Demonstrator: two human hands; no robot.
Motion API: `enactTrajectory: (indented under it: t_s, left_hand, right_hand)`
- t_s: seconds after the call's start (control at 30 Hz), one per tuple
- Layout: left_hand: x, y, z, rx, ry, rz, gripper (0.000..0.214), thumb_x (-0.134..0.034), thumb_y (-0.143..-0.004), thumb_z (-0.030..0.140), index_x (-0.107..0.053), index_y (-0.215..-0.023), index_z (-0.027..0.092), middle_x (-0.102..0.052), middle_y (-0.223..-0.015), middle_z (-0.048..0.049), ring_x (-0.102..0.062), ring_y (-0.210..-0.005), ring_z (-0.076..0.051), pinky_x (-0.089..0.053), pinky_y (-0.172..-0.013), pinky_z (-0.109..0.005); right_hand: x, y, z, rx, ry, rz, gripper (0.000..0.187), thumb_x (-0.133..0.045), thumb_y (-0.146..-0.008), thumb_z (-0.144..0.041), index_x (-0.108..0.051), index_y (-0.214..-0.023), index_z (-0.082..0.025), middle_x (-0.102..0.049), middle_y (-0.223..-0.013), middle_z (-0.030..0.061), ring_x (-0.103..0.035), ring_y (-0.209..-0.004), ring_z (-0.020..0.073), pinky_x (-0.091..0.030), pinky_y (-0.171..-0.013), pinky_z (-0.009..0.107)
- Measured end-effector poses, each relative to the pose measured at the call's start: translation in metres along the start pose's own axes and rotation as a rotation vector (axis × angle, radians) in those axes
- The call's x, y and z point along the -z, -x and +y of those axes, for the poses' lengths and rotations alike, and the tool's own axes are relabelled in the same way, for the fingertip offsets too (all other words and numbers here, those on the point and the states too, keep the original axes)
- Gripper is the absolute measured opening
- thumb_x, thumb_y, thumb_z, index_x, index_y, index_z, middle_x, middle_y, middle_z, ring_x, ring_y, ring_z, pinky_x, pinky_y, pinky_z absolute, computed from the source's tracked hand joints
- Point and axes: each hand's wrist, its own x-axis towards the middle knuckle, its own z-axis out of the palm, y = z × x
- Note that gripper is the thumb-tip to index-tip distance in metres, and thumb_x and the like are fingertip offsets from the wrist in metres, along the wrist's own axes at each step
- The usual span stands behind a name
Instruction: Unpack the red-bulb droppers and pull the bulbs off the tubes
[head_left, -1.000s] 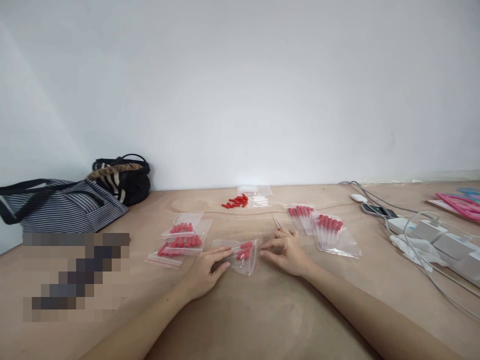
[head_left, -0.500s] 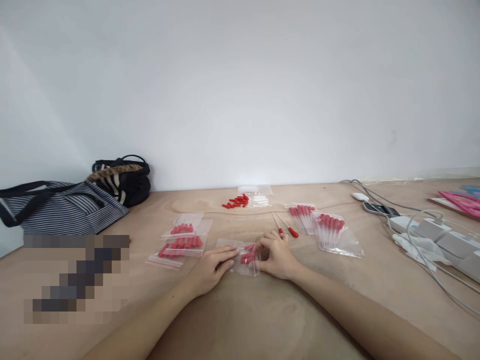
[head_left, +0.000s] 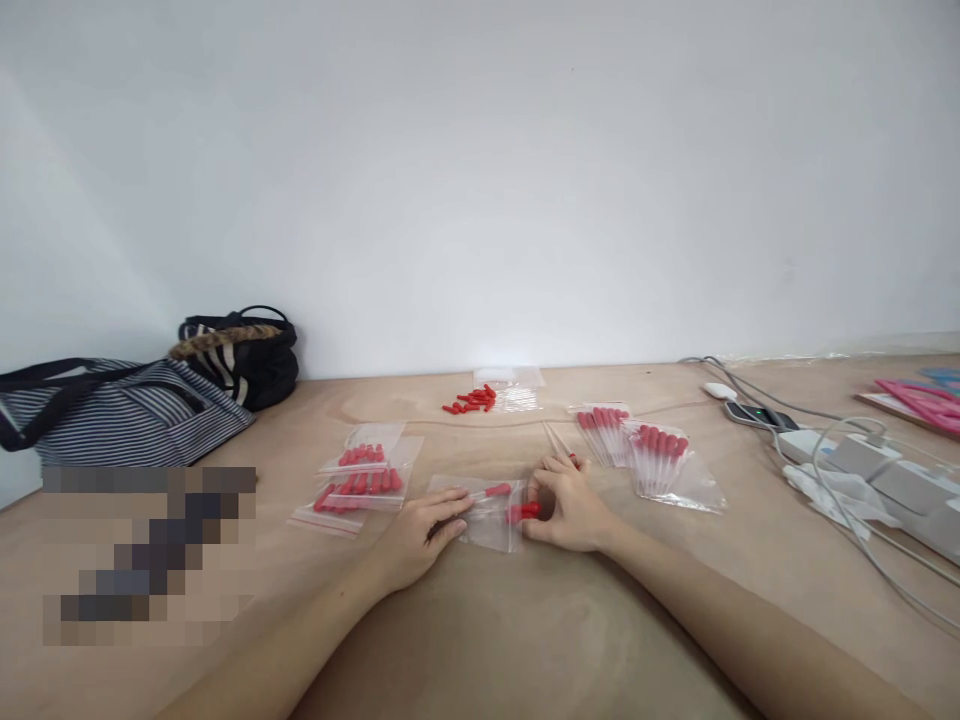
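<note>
A clear zip bag (head_left: 487, 537) lies flat in front of me. My left hand (head_left: 427, 530) holds its left side, fingers on top and thumb along the near part. One glass dropper with a red bulb (head_left: 496, 490) rests inside the bag. At the bag's right edge, my right hand (head_left: 566, 508) pinches red dropper bulbs (head_left: 523, 511); how many is hard to tell. Just behind that hand lie loose droppers (head_left: 553, 440), mostly hidden by it.
Bags of red bulbs (head_left: 367, 482) lie to the left, and bags of assembled droppers (head_left: 660, 455) to the right. Loose red bulbs (head_left: 472, 400) and glass tubes (head_left: 517, 399) sit near the wall. A power strip (head_left: 870, 465) with cables is far right; a striped bag (head_left: 142, 410) is left.
My right hand has shifted slightly right, drawing red bulbs toward the bag's edge. One dropper now shows apart inside the bag. The left hand has barely moved.
</note>
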Motion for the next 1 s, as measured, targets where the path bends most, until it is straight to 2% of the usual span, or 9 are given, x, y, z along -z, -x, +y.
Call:
enactTrajectory:
  t_s: [0.17,0.33,0.43,0.53,0.67,0.8,0.9,1.0]
  left_hand:
    - [-0.001,0.001,0.001,-0.013,-0.025,0.027,0.031,-0.046,-0.084,0.027,-0.06,-0.111,0.023,-0.057,-0.12,-0.004,-0.053,-0.111,-0.02,-0.041,-0.097,-0.037]
    - [-0.002,0.002,-0.001,0.001,-0.065,0.017,0.032,-0.045,-0.084,0.028,-0.059,-0.112,0.023,-0.057,-0.121,-0.0041,-0.052,-0.111,-0.02,-0.041,-0.096,-0.037]
    - [-0.002,0.002,-0.002,0.005,-0.073,0.011,0.032,-0.045,-0.084,0.028,-0.059,-0.113,0.023,-0.057,-0.121,-0.004,-0.052,-0.112,-0.02,-0.04,-0.096,-0.036]
    - [-0.003,0.003,-0.003,0.004,-0.071,0.012,0.032,-0.045,-0.084,0.028,-0.059,-0.112,0.023,-0.057,-0.121,-0.0042,-0.052,-0.112,-0.02,-0.041,-0.096,-0.037]
    - [-0.003,0.003,-0.003,0.019,-0.093,0.033,0.033,-0.044,-0.084,0.029,-0.06,-0.111,0.022,-0.057,-0.12,-0.0046,-0.053,-0.111,-0.02,-0.042,-0.095,-0.036]
    - [-0.004,0.004,-0.006,0.06,-0.132,0.079,0.033,-0.044,-0.083,0.028,-0.06,-0.111,0.022,-0.058,-0.119,-0.005,-0.054,-0.109,-0.02,-0.042,-0.095,-0.035]
    - [-0.005,0.004,-0.008,0.074,-0.147,0.103,0.032,-0.044,-0.083,0.028,-0.061,-0.11,0.02,-0.059,-0.118,-0.0058,-0.055,-0.108,-0.019,-0.043,-0.094,-0.034]
    - [-0.007,0.004,-0.01,0.067,-0.149,0.125,0.032,-0.044,-0.083,0.028,-0.061,-0.109,0.02,-0.059,-0.117,-0.006,-0.055,-0.108,-0.019,-0.043,-0.094,-0.034]
  right_hand:
    - [0.005,0.002,0.003,0.069,-0.017,-0.056,0.023,-0.065,-0.065,-0.038,-0.058,-0.08,-0.022,-0.062,-0.081,-0.0014,-0.05,-0.082,0.0171,-0.023,-0.082,0.037]
    - [0.013,-0.002,0.0,0.108,0.064,-0.171,0.016,-0.062,-0.068,-0.036,-0.059,-0.07,-0.02,-0.063,-0.072,-0.0008,-0.052,-0.078,0.0169,-0.023,-0.083,0.038]
    - [0.026,-0.005,0.009,0.09,0.126,-0.27,0.013,-0.063,-0.064,-0.033,-0.06,-0.067,-0.02,-0.063,-0.067,-0.0016,-0.053,-0.07,0.0153,-0.025,-0.083,0.036]
    - [0.037,-0.007,0.025,0.011,0.162,-0.319,0.013,-0.062,-0.062,-0.033,-0.062,-0.066,-0.021,-0.063,-0.066,-0.0019,-0.053,-0.062,0.0138,-0.026,-0.081,0.035]
    - [0.048,-0.006,0.041,-0.033,0.181,-0.313,0.012,-0.061,-0.061,-0.032,-0.063,-0.066,-0.021,-0.064,-0.068,-0.0023,-0.054,-0.063,0.0137,-0.027,-0.08,0.034]
    - [0.053,-0.006,0.045,-0.082,0.185,-0.313,0.016,-0.059,-0.064,-0.036,-0.064,-0.066,-0.022,-0.063,-0.064,-0.0033,-0.055,-0.064,0.0145,-0.027,-0.079,0.033]
    - [0.046,-0.007,0.036,-0.207,0.212,-0.211,0.014,-0.057,-0.065,-0.034,-0.063,-0.068,-0.021,-0.064,-0.068,-0.0024,-0.056,-0.068,0.0158,-0.026,-0.078,0.033]
    - [0.03,-0.011,0.022,-0.367,0.302,-0.088,0.014,-0.052,-0.069,-0.028,-0.061,-0.073,-0.019,-0.066,-0.074,0.0021,-0.058,-0.074,0.0184,-0.026,-0.077,0.033]
